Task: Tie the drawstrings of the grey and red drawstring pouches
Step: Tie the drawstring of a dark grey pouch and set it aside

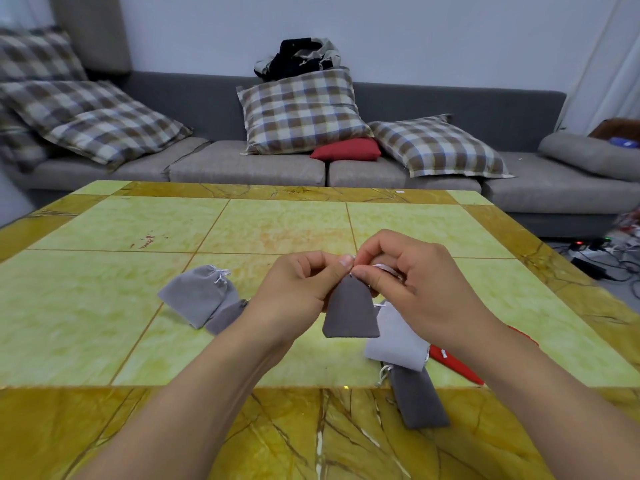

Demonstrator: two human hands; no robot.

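A dark grey drawstring pouch (pixel 349 311) hangs above the table, its neck gathered. My left hand (pixel 301 284) pinches its white drawstring (pixel 381 268) at the neck. My right hand (pixel 412 275) pinches the same string just to the right, and a loop of it runs over my fingers. On the table to the left lie a light grey pouch (pixel 197 294) with a tied string and a darker one (pixel 225 317) half under it. At the right lie a light grey pouch (pixel 398 337), a dark grey pouch (pixel 417 396) and a red pouch (pixel 457 363) partly hidden by my right forearm.
The table (pixel 277 223) has a green and yellow tiled top. Behind it stands a grey sofa (pixel 249 164) with plaid cushions (pixel 298 109), a red cushion (pixel 346 149) and a heap of clothes. Cables and a power strip (pixel 595 254) lie on the floor at the right.
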